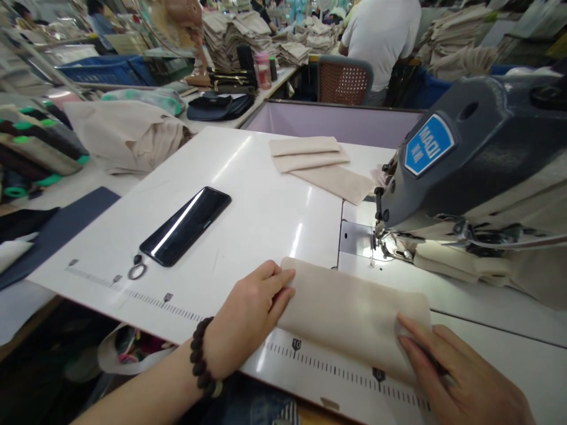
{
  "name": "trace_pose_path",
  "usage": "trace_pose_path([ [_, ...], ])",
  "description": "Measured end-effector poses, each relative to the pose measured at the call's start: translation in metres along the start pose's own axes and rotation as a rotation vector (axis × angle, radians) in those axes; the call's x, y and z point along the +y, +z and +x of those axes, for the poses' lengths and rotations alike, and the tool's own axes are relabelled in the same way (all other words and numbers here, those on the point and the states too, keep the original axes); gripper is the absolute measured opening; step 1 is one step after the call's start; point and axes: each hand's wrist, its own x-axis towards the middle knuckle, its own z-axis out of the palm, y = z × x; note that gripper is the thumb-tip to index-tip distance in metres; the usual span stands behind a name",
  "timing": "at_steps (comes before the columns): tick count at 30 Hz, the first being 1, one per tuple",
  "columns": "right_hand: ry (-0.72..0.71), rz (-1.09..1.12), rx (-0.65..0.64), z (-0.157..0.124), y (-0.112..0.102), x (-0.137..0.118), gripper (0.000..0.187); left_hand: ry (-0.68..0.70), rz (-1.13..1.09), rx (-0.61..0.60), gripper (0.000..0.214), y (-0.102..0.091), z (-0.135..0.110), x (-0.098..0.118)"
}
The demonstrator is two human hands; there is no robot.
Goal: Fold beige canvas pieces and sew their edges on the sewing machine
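Our left hand pinches one end of a beige fabric panel, our right hand the other, over the white bench on the near side of the sewing machine. We judge the cloth light, limp and easily creased, best gripped at opposite ends.

Sewing machine: was cut off at right. Right hand: wrist lay below frame. White-shirted person: head was cropped above.
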Motion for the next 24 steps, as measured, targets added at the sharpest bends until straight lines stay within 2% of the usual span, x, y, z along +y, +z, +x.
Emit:
trace_pose_path([
  [7,-0.018,-0.057,0.009,0.001,0.000,0.000,0.029,-0.019,0.013,-0.025,0.022,-0.001,0.001,0.000],
  [13,0.026,-0.014,0.010,0.003,0.001,-0.004,0.028,-0.014,0.037,-0.025,0.026,0.000,0.002,-0.002],
  [19,0.204,0.125,0.051,0.008,0.000,-0.018,0.025,0.035,0.122,0.006,0.030,0.003,0.003,-0.011],
  [24,0.259,0.165,0.025,0.014,-0.003,-0.022,0.023,0.083,0.206,0.022,0.035,0.005,0.003,-0.021],
])
